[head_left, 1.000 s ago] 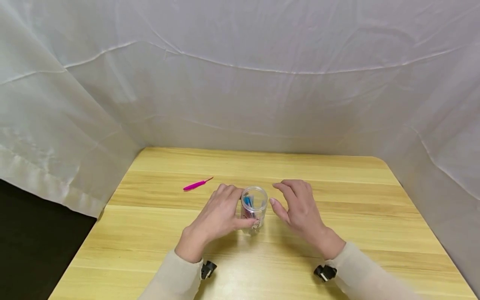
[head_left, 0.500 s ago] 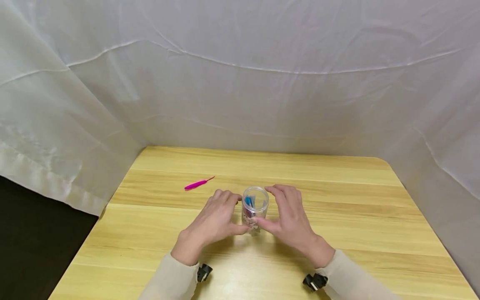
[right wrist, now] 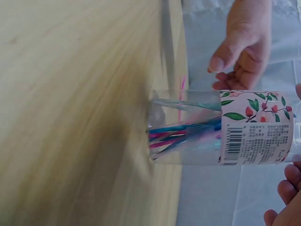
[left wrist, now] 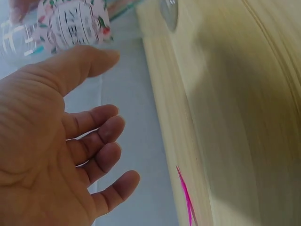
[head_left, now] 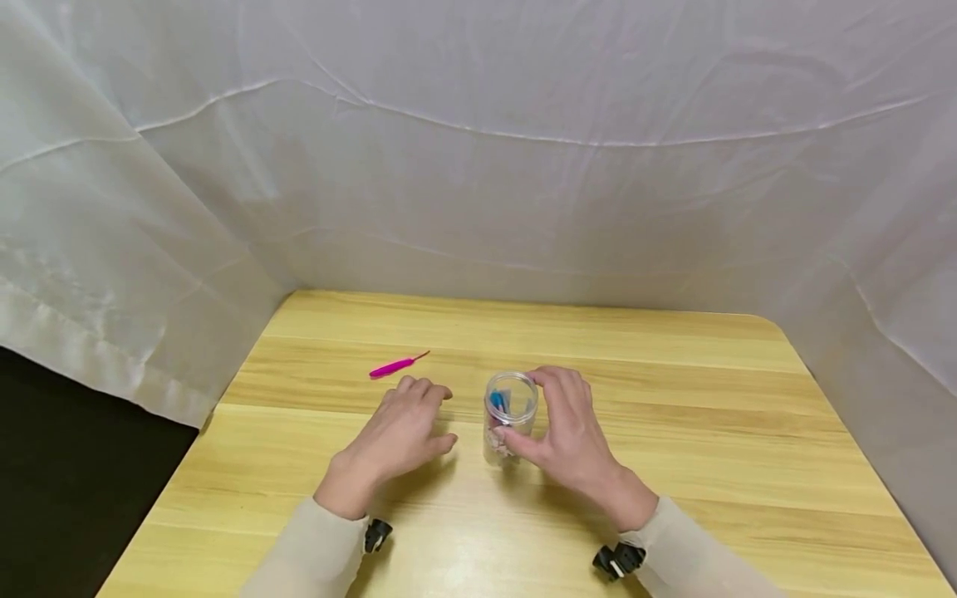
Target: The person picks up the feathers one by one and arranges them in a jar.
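A clear plastic jar (head_left: pixel 509 397) with a floral label stands open-topped on the wooden table (head_left: pixel 673 399), with blue and pink thin sticks inside. My right hand (head_left: pixel 521 407) grips the jar from the right, thumb in front and fingers behind. In the right wrist view the jar (right wrist: pixel 221 127) fills the middle, with my fingers (right wrist: pixel 285 189) at its label end. To the jar's left, my left hand (head_left: pixel 434 415) lies apart from it over the table, fingers relaxed and empty. The left wrist view shows that open palm (left wrist: pixel 115 117) and the jar (left wrist: pixel 70 21) beyond the thumb.
A pink pick (head_left: pixel 397 365) lies on the table behind my left hand, also seen as a pink pick (left wrist: pixel 186 200) in the left wrist view. White cloth (head_left: pixel 478 166) walls the table at the back and both sides. The table's left edge drops to a dark floor (head_left: pixel 67 473).
My left hand has let go of the jar and drawn back to the left. My right hand has come in from the right and taken hold of the jar.
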